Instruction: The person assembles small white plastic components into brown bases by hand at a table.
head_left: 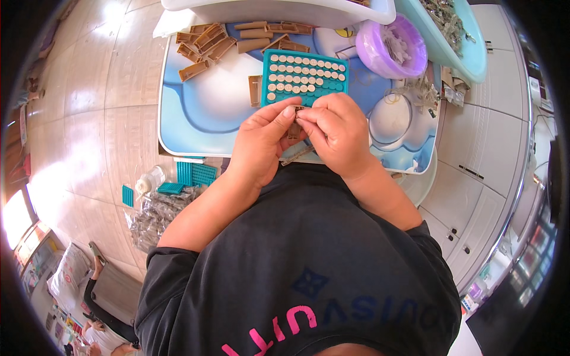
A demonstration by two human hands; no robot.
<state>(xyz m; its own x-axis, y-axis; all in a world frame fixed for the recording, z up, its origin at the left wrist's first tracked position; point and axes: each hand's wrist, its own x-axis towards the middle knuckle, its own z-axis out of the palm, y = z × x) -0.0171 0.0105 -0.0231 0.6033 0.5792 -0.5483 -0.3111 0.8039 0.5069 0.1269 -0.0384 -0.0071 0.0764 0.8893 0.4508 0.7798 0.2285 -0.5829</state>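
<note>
We pinch small brown part [295,123] btwn both hands | left hand [261,142] & right hand [338,133] fingers closed on it | long axis vertical | teal tray [304,77] just beyond.

This looks like a home used for small assembly piecework. A low child's table [196,113] with a blue cartoon top stands on a glossy tiled floor [95,101], with white cabinets [475,178] to its right. On the table sit brown plastic parts [208,44], a teal tray [304,77] and a purple bowl [395,47].
</note>
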